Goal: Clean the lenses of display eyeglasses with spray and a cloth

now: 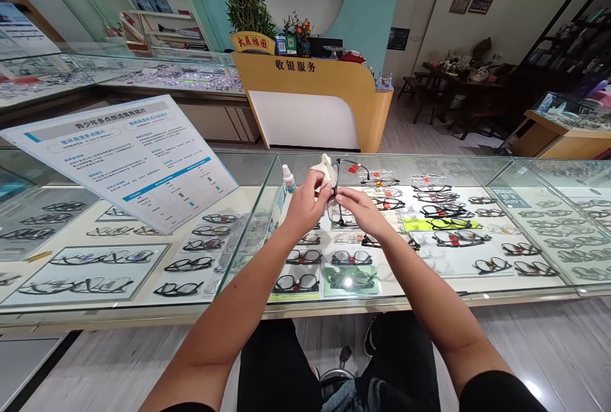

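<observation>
Above the glass counter, both my hands are closed around one pair of dark-framed eyeglasses point(338, 170), turned on end, with a temple reaching out to the right past a red tag. A crumpled white cloth point(324, 169) sticks up from the fingers of my left hand point(308, 203), close against the frame. The fingers of my right hand point(360, 207) pinch the middle of the frame from the other side. Fingers partly hide the lenses. Just left of my left hand, a small white dropper bottle point(288, 177) stands upright on the glass.
Many eyeglasses lie in rows inside the glass display counter point(477, 297). A large printed sign point(128, 157) stands tilted at the left. Beyond is a yellow service desk point(305, 74) with a plant point(245, 4). A pencil point(39, 257) shows at far left.
</observation>
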Tool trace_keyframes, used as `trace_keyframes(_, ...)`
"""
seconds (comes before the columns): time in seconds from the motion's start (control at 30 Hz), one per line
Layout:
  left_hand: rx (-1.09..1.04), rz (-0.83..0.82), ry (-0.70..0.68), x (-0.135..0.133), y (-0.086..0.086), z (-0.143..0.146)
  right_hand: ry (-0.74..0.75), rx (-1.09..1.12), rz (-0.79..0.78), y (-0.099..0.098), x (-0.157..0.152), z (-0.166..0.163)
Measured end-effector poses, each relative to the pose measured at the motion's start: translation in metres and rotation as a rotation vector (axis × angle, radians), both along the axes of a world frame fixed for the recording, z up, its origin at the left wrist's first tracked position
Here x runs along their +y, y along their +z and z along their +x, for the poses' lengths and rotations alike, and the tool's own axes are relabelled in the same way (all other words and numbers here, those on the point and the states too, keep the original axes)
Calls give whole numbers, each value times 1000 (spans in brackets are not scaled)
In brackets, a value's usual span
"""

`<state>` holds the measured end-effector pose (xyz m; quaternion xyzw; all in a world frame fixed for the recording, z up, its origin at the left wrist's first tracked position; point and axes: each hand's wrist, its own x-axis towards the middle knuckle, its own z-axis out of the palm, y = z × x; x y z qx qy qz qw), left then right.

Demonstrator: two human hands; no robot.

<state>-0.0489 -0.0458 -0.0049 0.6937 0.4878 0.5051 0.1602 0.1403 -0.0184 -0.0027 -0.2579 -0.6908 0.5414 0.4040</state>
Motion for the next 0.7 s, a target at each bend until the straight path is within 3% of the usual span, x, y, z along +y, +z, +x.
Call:
trace_keyframes(0.17, 115, 110, -37, 0, 1, -2, -9, 1, -8, -3, 2, 1)
trace_keyframes(0.33, 89, 164, -21, -1, 0, -1, 4, 31, -24, -2, 2, 2)
trace_keyframes(0.5, -27, 111, -8, -1, -2, 0, 47, 30, -54, 2, 0, 2)
trace_keyframes(0.7, -12, 48, -89, 1, 4, -5, 77, 24, -73, 1, -1, 1)
